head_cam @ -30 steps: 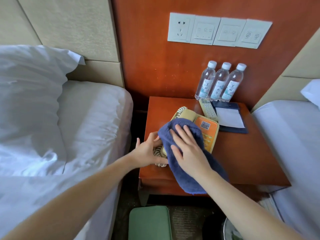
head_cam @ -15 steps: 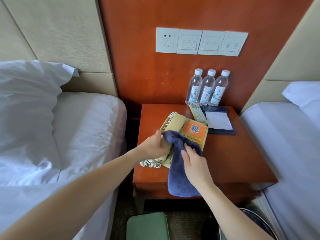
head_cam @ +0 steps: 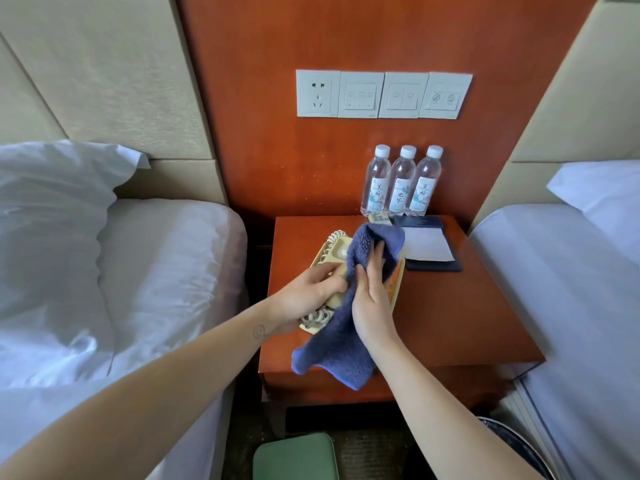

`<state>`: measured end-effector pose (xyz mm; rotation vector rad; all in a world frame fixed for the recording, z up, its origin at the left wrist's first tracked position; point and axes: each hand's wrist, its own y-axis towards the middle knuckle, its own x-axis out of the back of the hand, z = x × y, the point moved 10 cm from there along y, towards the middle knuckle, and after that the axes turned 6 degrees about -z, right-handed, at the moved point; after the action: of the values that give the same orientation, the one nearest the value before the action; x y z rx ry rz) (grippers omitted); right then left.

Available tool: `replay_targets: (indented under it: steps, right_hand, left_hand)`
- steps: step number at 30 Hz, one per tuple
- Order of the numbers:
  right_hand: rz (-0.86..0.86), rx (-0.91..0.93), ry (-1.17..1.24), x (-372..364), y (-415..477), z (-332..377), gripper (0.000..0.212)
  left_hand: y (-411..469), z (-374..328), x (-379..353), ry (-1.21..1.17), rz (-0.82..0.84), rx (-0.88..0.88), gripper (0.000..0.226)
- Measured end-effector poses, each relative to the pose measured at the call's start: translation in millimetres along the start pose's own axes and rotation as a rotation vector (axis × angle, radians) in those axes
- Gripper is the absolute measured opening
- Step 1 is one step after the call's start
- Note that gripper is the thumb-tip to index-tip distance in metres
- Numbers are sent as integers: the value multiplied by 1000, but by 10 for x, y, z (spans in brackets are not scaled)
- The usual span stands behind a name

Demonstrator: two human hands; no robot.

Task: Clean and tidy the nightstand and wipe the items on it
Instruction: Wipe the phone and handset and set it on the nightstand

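A beige telephone (head_cam: 333, 250) lies on the red-brown nightstand (head_cam: 464, 317), mostly covered by a blue towel (head_cam: 341, 348). My left hand (head_cam: 308, 296) grips the handset at the phone's left side, above the coiled cord (head_cam: 317, 318). My right hand (head_cam: 372, 292) presses flat on the towel over the phone's keypad, fingers straight. The towel's lower end hangs over the nightstand's front edge. Three water bottles (head_cam: 401, 181) stand in a row at the back. A dark notepad folder (head_cam: 429, 245) with white paper lies at the back right. A remote (head_cam: 380, 218) peeks out behind the towel.
White beds flank the nightstand, the left bed (head_cam: 166, 271) with a pillow (head_cam: 45, 230), the right bed (head_cam: 568, 289) close to the table's edge. A socket and switch panel (head_cam: 382, 95) is on the wooden wall. A green stool (head_cam: 294, 457) stands on the floor below.
My right hand has pushed the towel up and back over the phone's keypad, hiding the orange panel. My left hand has stayed on the handset.
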<state>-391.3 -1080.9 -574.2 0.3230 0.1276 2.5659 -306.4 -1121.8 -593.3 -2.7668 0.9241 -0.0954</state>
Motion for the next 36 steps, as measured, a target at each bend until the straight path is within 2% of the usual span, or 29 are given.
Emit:
replay_targets:
  steps: [3, 5, 8, 10, 13, 15, 17, 19, 21, 24, 26, 28, 31, 33, 36]
  right_hand:
    - [-41, 96, -374, 116, 84, 150, 47]
    - [-87, 80, -598, 202, 169, 98, 48]
    - [-222, 112, -682, 340, 211, 123, 47]
    - [-379, 89, -595, 576, 184, 123, 39]
    - [-526, -135, -156, 997, 143, -72, 40]
    - [-551, -220, 107, 1127, 97, -150, 41]
    - [-447, -215, 209, 1036, 124, -103, 38]
    - [-219, -193, 124, 781, 167, -47, 43]
    - [-100, -110, -19, 654, 240, 2, 49]
    - [-118, 72, -157, 723, 396, 182, 34]
    - [-95, -27, -86, 798, 496, 122, 25]
    - [-111, -176, 45, 870, 536, -13, 16]
    - [-247, -284, 173, 972, 475, -127, 38]
    - [-289, -348, 244, 973, 405, -175, 38]
    - [-39, -266, 282, 783, 420, -64, 21]
  left_hand:
    - [8, -71, 11, 19, -9, -33, 52]
    - [7, -161, 8, 77, -43, -62, 58]
    - [-3, -252, -38, 139, -63, -114, 46]
    - [-26, -282, -17, 169, -86, -126, 50]
    - [-87, -263, 73, 132, -107, -89, 51]
    - [-103, -205, 128, 66, -103, -53, 50]
    - [-109, -191, 133, 64, -68, -47, 50]
    - [-120, -207, 81, 93, -13, -43, 43]
    - [-173, -236, -14, 70, 53, -34, 36]
    - [-220, -272, -28, 70, 89, -53, 39]
    - [-239, -341, -33, 146, 139, -97, 48]
    - [-254, -390, -49, 137, 183, -100, 48]
    - [-296, -391, -82, 21, 191, -15, 32]
    - [-276, -356, -55, -78, 182, 16, 35]
    - [-201, -282, 58, -243, 221, 70, 37]
